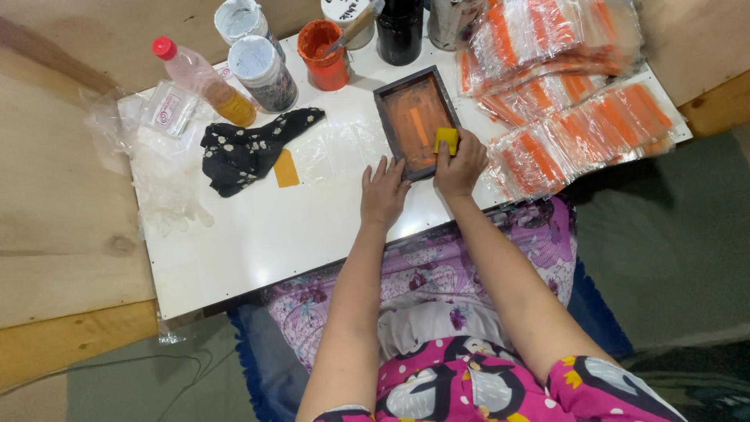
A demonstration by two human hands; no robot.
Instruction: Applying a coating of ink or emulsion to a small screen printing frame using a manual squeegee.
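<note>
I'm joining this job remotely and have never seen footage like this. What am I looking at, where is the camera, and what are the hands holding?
There is no machine here: a person works with two bare hands. The single picture comes from a camera on the person's head, looking down at a white board over their lap.

The left hand lies flat at the near corner of a small dark frame with an orange-stained screen. The right hand grips a yellow squeegee on the screen's near end.

Around it: an orange paint pot with a stick in it, a black jar, tins, a bottle with a red cap, a black flowered cloth, a small orange card, clear bags on the left, and piles of bags printed orange on the right.
</note>
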